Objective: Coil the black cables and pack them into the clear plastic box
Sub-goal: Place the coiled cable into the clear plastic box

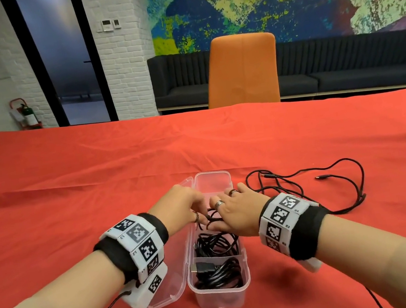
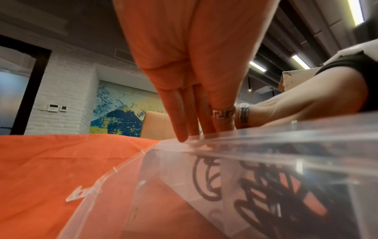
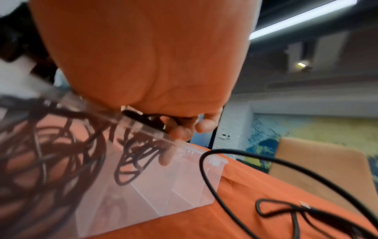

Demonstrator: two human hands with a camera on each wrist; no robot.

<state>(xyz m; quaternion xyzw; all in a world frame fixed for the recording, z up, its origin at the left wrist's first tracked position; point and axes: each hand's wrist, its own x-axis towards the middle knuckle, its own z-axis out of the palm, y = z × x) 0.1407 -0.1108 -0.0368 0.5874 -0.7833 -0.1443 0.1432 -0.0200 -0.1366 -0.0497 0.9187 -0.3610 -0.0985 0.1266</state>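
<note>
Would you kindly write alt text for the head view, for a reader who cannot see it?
Both hands, left hand and right hand, press a coiled black cable into an open clear plastic box on a red tablecloth. Two nearer compartments already hold coiled cables; another loose cable sprawls to the right.

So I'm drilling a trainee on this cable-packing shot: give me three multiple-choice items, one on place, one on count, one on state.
1. The loose black cable lies where?
A. right of the clear plastic box
B. on the orange chair
C. inside the lid

2. Compartments already holding coiled black cables?
A. none
B. two
C. five

3. The box lid is
A. snapped shut
B. open, lying left
C. missing

Key: A, it sprawls on the red tablecloth; B, the two nearest are filled; B, it lies flat beside the box.
</note>
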